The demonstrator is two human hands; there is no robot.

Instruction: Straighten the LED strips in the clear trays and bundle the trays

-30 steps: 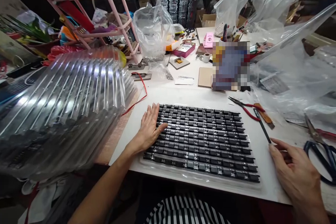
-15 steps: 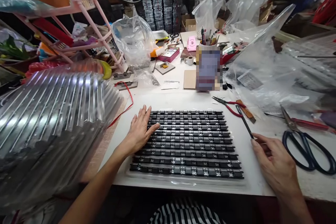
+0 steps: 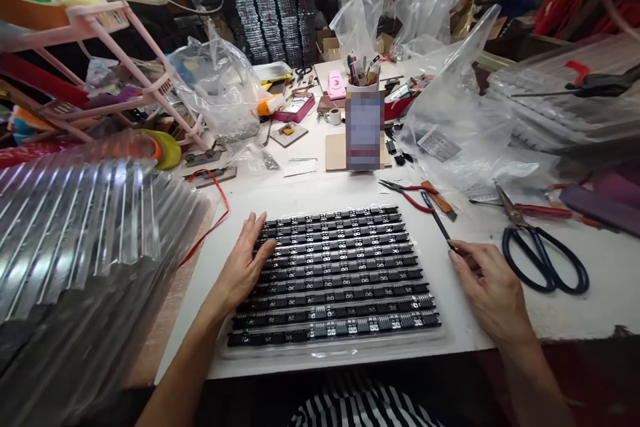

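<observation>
A clear plastic tray (image 3: 345, 349) lies on the white work surface, filled with several rows of small black electronic parts (image 3: 345, 275). My left hand (image 3: 245, 263) rests along the tray's left edge, fingers stretched out and thumb over the ends of the upper rows; nothing is held in it. To the right of the tray, my right hand (image 3: 487, 283) pinches the near end of a slim black stick-like tool (image 3: 440, 225), which points away toward red-handled pliers (image 3: 413, 192). The fingers partly hide the tool's near end.
Large dark-handled scissors (image 3: 543, 257) lie right of my right hand. Stacked clear plastic trays (image 3: 85, 227) and a pink rack (image 3: 145, 73) crowd the left. Farther back are a propped phone (image 3: 364, 130), a pen cup (image 3: 363, 83) and clear plastic bags (image 3: 460, 127).
The camera view has turned slightly right, so everything sits farther left in the picture. Both hands keep nearly the same places beside the tray, and the black tool is still held.
</observation>
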